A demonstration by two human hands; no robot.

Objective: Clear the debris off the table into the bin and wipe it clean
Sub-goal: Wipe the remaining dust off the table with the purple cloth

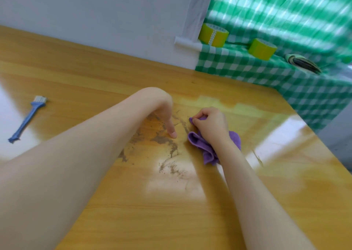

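Right hand [209, 125] is gripping the bunched purple cloth [198, 141], pressing it on the table [114, 202] just beside the brown debris smear [165, 141] to its left. Left hand [167, 120] is holding nothing, one straight finger touching the wood amid the dirt. Wiping well probably means keeping the cloth flat and dragging firmly leftward through the smear, overlapping passes.

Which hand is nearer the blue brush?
Left. The left hand touches the table right of the brush; the right hand, gripping the purple cloth, is farther right.
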